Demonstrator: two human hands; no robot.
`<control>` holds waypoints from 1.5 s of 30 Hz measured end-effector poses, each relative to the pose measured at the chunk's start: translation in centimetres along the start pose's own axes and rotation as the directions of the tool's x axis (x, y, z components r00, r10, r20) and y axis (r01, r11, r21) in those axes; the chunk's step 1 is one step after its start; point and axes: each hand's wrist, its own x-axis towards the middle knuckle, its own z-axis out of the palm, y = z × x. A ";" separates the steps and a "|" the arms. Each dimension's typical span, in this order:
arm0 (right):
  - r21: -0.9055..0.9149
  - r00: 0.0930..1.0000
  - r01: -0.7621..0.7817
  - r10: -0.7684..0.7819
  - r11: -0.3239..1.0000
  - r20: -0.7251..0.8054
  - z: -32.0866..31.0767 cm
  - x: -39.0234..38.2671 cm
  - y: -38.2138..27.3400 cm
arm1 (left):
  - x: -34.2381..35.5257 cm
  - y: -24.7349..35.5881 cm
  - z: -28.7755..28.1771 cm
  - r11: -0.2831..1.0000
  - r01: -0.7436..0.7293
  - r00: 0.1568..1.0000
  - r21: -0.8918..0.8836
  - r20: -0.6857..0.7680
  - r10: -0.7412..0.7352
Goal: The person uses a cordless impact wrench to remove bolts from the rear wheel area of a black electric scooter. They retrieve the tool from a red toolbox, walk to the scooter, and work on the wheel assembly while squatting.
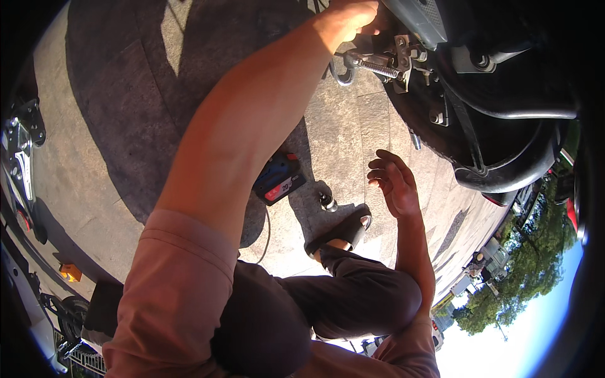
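My left hand (348,19) reaches to the top of the view, fingers curled on a dark part beside a metal bracket with a coil spring (378,65) and a steel hook under a two-wheeler. What exactly the fingers hold is partly hidden. My right hand (394,183) hangs open over the stone paving, fingers apart and empty, its forearm resting on my bent knee. It hovers just right of a small metal socket-like piece (328,202) standing on the ground.
A black and blue battery pack (279,178) with a red label lies on the paving (113,94). My sandalled foot (343,230) is beside the small piece. The black tyre (435,129) and frame tubes fill the upper right. Another machine (22,151) stands at the left edge.
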 end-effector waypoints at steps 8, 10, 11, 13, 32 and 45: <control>-0.024 0.999 0.029 -0.030 0.999 -0.038 0.0 1.0 -0.4 | -1.0 -0.8 0.1 0.844 0.266 0.964 0.467 -0.105 -0.246; -0.028 0.999 0.029 -0.030 0.999 -0.019 0.0 1.1 -0.3 | -1.6 -1.0 0.1 0.520 0.064 0.968 0.851 0.074 -0.241; -0.022 1.000 0.020 -0.020 1.000 -0.020 0.0 1.1 -0.3 | -2.0 -1.2 0.1 0.433 -0.062 0.969 0.899 0.158 -0.189; -0.018 0.999 0.030 -0.030 0.999 -0.010 0.0 1.0 -0.3 | -2.3 -1.1 0.2 0.281 -0.276 0.938 0.919 0.322 -0.130; 0.000 1.000 0.015 -0.015 1.000 -0.019 0.0 1.0 -0.4 | -0.3 -3.1 0.3 0.887 0.252 0.961 0.388 0.008 -0.276; 0.036 1.000 0.019 -0.018 0.999 -0.020 0.0 0.8 -0.2 | 0.7 -5.6 0.3 0.742 0.015 1.000 0.671 -0.024 0.001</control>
